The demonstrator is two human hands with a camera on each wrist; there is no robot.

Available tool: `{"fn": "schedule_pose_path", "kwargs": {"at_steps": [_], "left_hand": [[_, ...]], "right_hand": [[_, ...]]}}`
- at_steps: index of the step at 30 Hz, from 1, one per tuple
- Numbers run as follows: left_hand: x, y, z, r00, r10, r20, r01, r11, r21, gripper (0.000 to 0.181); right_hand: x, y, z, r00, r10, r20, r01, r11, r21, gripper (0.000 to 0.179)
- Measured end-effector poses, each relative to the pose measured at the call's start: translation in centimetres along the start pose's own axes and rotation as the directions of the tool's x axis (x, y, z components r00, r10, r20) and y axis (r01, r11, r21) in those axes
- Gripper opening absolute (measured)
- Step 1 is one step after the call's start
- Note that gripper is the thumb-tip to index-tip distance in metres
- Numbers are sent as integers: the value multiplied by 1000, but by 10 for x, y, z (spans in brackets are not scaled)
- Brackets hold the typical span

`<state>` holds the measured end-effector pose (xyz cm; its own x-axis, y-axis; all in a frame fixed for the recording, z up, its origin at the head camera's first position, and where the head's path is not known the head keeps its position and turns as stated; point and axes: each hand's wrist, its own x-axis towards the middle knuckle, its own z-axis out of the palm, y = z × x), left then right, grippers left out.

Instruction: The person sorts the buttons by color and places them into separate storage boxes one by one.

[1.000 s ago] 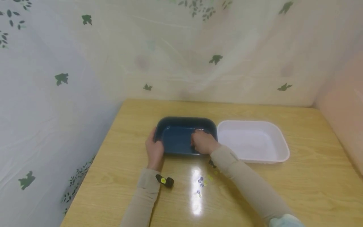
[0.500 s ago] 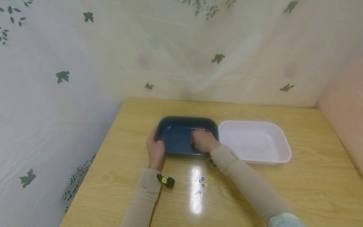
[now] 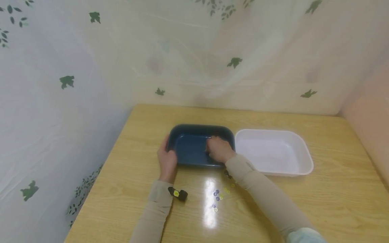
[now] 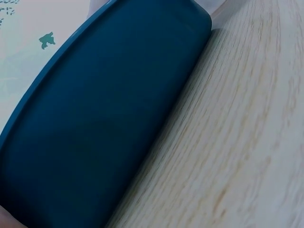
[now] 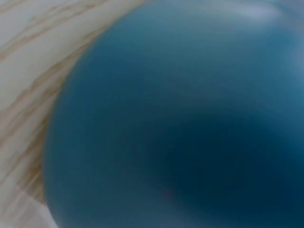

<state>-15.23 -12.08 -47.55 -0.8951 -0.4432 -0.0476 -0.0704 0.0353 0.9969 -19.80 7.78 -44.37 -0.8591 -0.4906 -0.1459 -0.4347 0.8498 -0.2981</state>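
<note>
A dark blue, deep rectangular tray (image 3: 189, 148) stands on the wooden table in the head view. My left hand (image 3: 167, 163) grips its left end, thumb at the front corner and fingers along the outer side. Inside the tray, toward its right end, my right hand (image 3: 220, 149) reaches down with curled fingers. Its fingertips are mostly hidden, so I cannot tell whether they pinch anything. The tray's outer wall (image 4: 104, 104) fills much of the left wrist view. In the right wrist view the blue tray (image 5: 118, 104) appears close up and blurred.
A white tray (image 3: 270, 153) sits right beside the blue one. On the table in front lie several small purple rings (image 3: 214, 206) and yellow rings (image 3: 216, 210), some near my right sleeve (image 3: 261, 189). A patterned curtain (image 3: 188, 60) hangs behind the table (image 3: 127, 202).
The head view has shifted slightly. My right hand has moved very little inside the blue tray, and my left hand keeps its grip on the tray's end.
</note>
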Motion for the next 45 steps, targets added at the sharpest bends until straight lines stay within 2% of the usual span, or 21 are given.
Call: {"fn": "schedule_pose_path", "kwargs": {"at_steps": [15,38,42,45], "left_hand": [[1,-1,1,1000,-10,4,10,1000,7,72],[1,0,2,1000,-19,5,19,1000,21,72],[2,0,3,1000,-22,4,22,1000,9,72],[4,-1,3,1000,-19,3,19,1000,3,71]], "right_hand": [[1,3,-1,999,32,0,-32,999,-22,10],[0,10,2,999,35,-39,-34,999,43,9],[0,12,0,998,41,-55,-38,998,52,7],[-2,13,-4,995,28,-96,-22,998,67,4]]}}
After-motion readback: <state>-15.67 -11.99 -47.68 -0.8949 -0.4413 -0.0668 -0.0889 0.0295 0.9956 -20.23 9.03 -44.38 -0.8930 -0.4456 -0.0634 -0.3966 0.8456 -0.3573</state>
